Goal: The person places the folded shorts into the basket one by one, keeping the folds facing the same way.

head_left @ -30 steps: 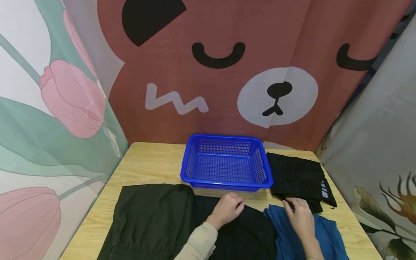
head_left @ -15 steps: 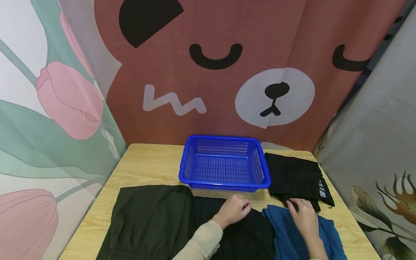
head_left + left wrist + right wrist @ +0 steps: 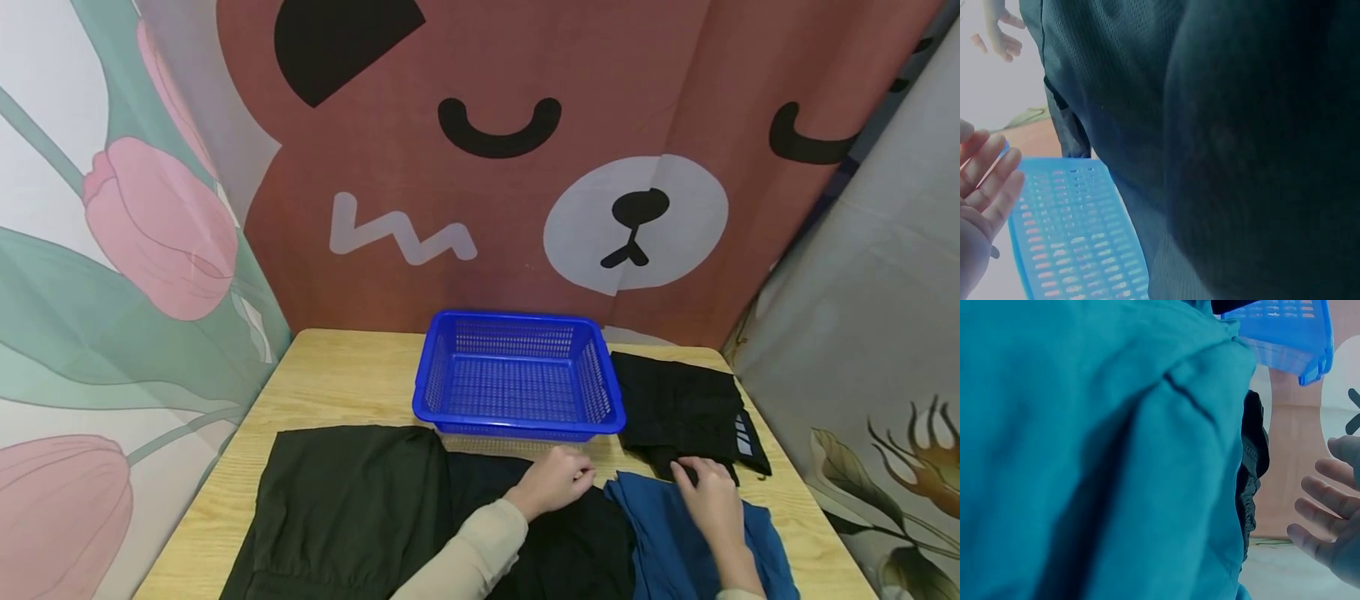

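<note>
My left hand [image 3: 553,482] hovers over a black garment [image 3: 581,550] in the middle of the near side, fingers loosely curved around nothing. In the left wrist view that hand's fingers [image 3: 997,181] are relaxed and apart from the cloth. A blue garment [image 3: 656,517] lies to the right, and over it is my right hand [image 3: 708,500], its fingers spread and holding nothing in the right wrist view. To the left a dark green garment [image 3: 352,500] with a gathered band lies flat, overlapping the black one.
A blue plastic basket [image 3: 517,427] with a mesh bottom stands at the back middle of the wooden table [image 3: 352,375], with nothing in it. Beside it on the right lies a folded black garment [image 3: 675,400] with white stripes. A bear-print curtain [image 3: 397,292] hangs behind.
My left hand has shifted to the right over the black garment. My right hand has drifted slightly to the right over the blue one. The garments and basket stay in place.
</note>
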